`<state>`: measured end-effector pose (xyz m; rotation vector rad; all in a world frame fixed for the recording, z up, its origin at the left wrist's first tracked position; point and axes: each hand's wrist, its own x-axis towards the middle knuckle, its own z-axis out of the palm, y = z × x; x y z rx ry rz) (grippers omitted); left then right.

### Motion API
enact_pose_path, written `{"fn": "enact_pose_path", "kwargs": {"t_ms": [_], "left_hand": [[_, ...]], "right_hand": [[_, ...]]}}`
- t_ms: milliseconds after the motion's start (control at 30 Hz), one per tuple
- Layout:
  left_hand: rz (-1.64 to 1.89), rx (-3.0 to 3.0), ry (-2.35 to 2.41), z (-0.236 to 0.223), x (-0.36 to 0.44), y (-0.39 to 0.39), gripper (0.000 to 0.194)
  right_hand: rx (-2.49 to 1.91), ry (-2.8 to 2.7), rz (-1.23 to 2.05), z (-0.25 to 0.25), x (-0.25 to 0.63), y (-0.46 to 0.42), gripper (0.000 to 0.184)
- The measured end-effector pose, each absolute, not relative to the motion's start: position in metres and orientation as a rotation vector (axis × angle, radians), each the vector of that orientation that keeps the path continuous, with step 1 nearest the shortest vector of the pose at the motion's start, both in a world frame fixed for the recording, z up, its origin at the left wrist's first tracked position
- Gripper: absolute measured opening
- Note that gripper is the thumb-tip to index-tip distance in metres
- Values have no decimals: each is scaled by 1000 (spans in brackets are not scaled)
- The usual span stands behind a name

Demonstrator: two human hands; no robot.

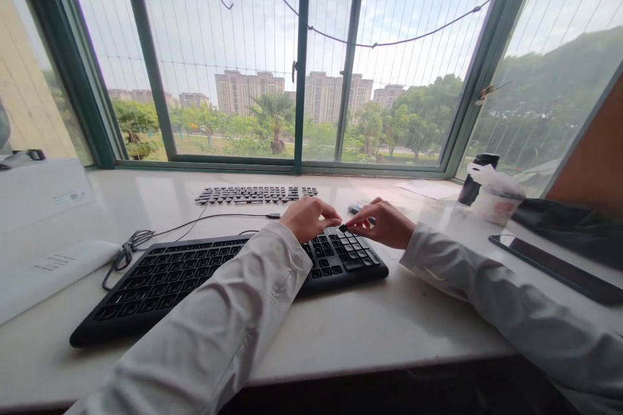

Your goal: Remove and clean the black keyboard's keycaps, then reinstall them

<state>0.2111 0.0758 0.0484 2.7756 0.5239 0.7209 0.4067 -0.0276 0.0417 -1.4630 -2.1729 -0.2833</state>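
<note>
A black keyboard [348, 280] lies at an angle on the white ledge. Most of its main block shows bare key sockets, while keycaps sit on the number pad [356, 250] at its right end. My right hand [389, 224] pinches a small black keycap [343, 228] between thumb and fingers, just above the back edge of the pad. Close by, my left hand [311, 217] is bent over the keyboard's back edge with its fingertips together; what they hold, if anything, is hidden. My left sleeve covers the middle of the keyboard.
Loose keycaps [256, 194] stand in keyboard-like rows behind the keyboard. A cable [141, 238] coils at its left, near a white package [53, 272]. To the right are a phone [549, 266], a plastic bag [496, 194] and a dark bottle [479, 175]. Windows rise behind.
</note>
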Motion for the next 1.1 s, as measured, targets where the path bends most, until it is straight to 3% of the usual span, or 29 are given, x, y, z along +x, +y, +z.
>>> {"fn": "enact_pose_path", "kwargs": {"t_ms": [267, 500, 1100], "left_hand": [[452, 2611, 158, 55, 206, 76, 21], [338, 2595, 126, 55, 205, 76, 18], [310, 2634, 82, 52, 208, 73, 17]], "right_hand": [[-1413, -2303, -178, 37, 391, -37, 13], [-1348, -2308, -167, 33, 393, -41, 8], [-1081, -2477, -357, 36, 395, -44, 20]]}}
